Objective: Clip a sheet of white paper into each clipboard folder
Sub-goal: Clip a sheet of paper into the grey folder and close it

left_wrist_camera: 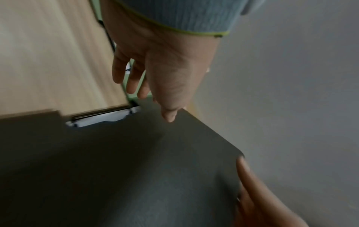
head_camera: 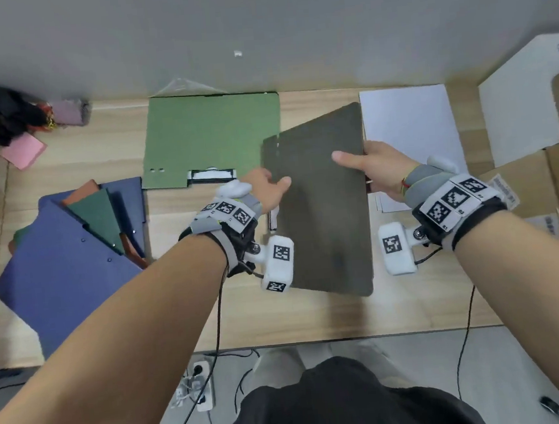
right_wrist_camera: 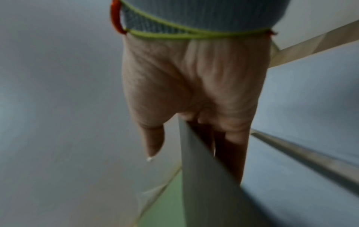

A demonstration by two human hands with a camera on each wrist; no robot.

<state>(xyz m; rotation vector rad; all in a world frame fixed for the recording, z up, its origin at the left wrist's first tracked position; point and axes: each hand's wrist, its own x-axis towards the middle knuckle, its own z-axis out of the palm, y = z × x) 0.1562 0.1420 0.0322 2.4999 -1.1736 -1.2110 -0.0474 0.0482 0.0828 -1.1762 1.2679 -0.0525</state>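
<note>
A dark olive clipboard folder (head_camera: 325,214) hangs tilted above the middle of the wooden table. My right hand (head_camera: 375,166) grips its right edge, thumb on the cover and fingers behind it, as the right wrist view shows (right_wrist_camera: 194,92). My left hand (head_camera: 265,186) is at the folder's left edge. There its thumb tip touches the cover (left_wrist_camera: 136,169) near the metal clip (left_wrist_camera: 103,117), and its fingers (left_wrist_camera: 132,83) hang loosely straight past the edge. A green folder (head_camera: 210,133) lies flat behind, with its clip (head_camera: 212,175) toward me. A stack of white paper (head_camera: 409,122) lies at the back right.
A pile of blue, green and brown folders (head_camera: 66,264) covers the table's left side. Cardboard boxes (head_camera: 539,182) and a white board (head_camera: 525,105) crowd the right edge. A pink pad (head_camera: 23,153) and dark clutter sit at the back left. A grey wall runs behind.
</note>
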